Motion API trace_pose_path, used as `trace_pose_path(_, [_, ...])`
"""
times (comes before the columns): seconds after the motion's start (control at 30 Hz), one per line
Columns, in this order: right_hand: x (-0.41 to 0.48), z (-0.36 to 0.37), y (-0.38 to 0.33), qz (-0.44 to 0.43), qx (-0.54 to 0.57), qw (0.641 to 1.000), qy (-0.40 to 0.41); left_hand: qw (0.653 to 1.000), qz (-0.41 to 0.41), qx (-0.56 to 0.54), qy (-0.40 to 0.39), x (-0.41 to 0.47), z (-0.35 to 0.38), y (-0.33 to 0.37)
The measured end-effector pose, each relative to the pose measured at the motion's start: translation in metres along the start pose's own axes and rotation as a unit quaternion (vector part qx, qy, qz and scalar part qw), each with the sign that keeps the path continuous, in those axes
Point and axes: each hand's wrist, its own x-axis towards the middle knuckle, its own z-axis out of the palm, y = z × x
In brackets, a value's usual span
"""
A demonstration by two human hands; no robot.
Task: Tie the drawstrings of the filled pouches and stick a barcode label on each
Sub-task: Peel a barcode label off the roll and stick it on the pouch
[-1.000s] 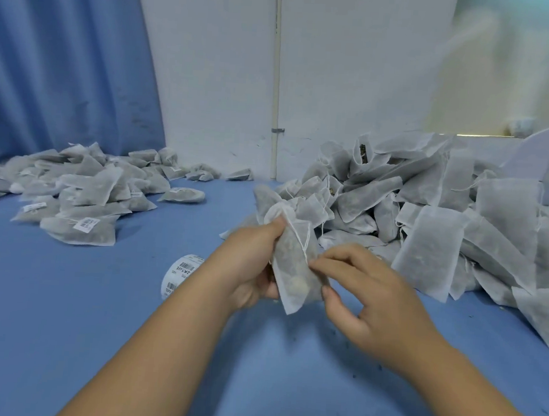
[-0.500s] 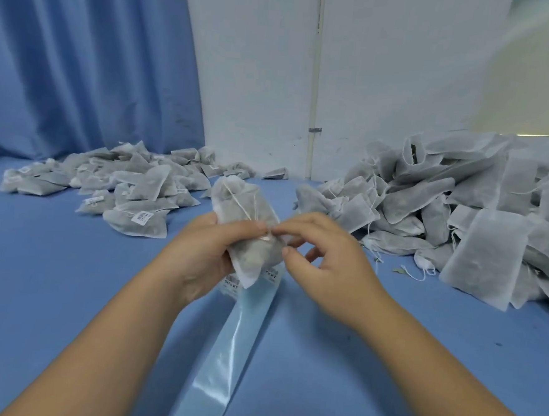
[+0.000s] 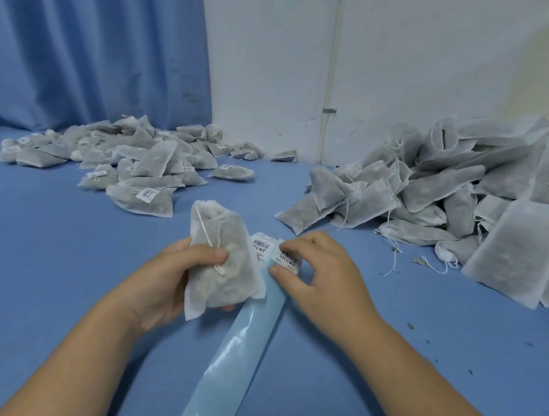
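— Blue cloth covers the bench (image 3: 65, 307), is that right? What lies nearest on it?

— Yes. A glossy pale-blue backing strip (image 3: 233, 361) runs from the near edge away toward the hands, flat on the cloth.

— And the hands?

— The left hand (image 3: 164, 278) holds a filled pouch (image 3: 224, 262) upright just left of the strip. Its grip is closed round the pouch, with the thumb pressing the tied white drawstring (image 3: 205, 232) against the front.

— The right one?

— The right hand (image 3: 320, 276) is at the far end of the strip. Its grip pinches a barcode label (image 3: 287, 260) between thumb and forefinger. Whether that label is fully off the strip cannot be told. A second label (image 3: 261, 244) sits just beside it, partly behind the pouch.

— What is farther back?

— On the left, a low heap of labelled pouches (image 3: 123, 161); on the right, a taller heap of plain pouches (image 3: 462, 195) with loose strings. The two heaps lie well apart.

— Behind them?

— A blue curtain (image 3: 83, 48) on the left, a white wall (image 3: 439, 57) on the right, and a thin pipe (image 3: 332, 65) running up the wall.
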Motion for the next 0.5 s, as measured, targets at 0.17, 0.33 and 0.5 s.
trace_pose_path(0.17, [-0.002,0.002,0.0,0.0,-0.026,1.0,0.001,1.0,0.0,0.009,-0.028,-0.003,-0.003,0.0])
trace_pose_path(0.33, [-0.002,0.003,-0.005,0.006,-0.027,1.0,0.0,0.998,-0.002,0.032,-0.048,-0.006,0.0,-0.004])
trace_pose_path(0.5, [-0.004,0.005,-0.011,0.006,-0.019,1.0,0.003,0.994,0.004,0.06,-0.088,-0.009,0.005,-0.009])
